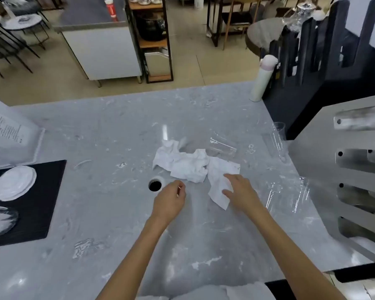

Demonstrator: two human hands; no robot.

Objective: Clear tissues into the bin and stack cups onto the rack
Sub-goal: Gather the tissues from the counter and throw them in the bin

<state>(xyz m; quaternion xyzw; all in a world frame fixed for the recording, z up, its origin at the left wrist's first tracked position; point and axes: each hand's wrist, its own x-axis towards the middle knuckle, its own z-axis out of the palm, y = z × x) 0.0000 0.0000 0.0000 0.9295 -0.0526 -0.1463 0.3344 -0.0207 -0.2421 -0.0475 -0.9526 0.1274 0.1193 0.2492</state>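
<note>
Crumpled tissues (188, 164) lie mid-frame, just right of the bin hole (155, 185) in the counter (95, 137). The right hand (239, 189) rests spread on the nearest sheet; the left hand (171, 199) hovers loosely curled, empty. A hasty sweep could knock the tipped cup (222, 147) touching the pile.

Crumpled white tissues (188, 165) lie mid-counter beside clear cups (222, 147) tipped over.

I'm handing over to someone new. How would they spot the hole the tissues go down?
Start at the grey marble counter and find the heap of crumpled white tissues at its middle. Just left of and nearer than the heap, by the left hand, is the bin hole: small, round and dark with a pale rim, the only opening in the countertop.
</note>
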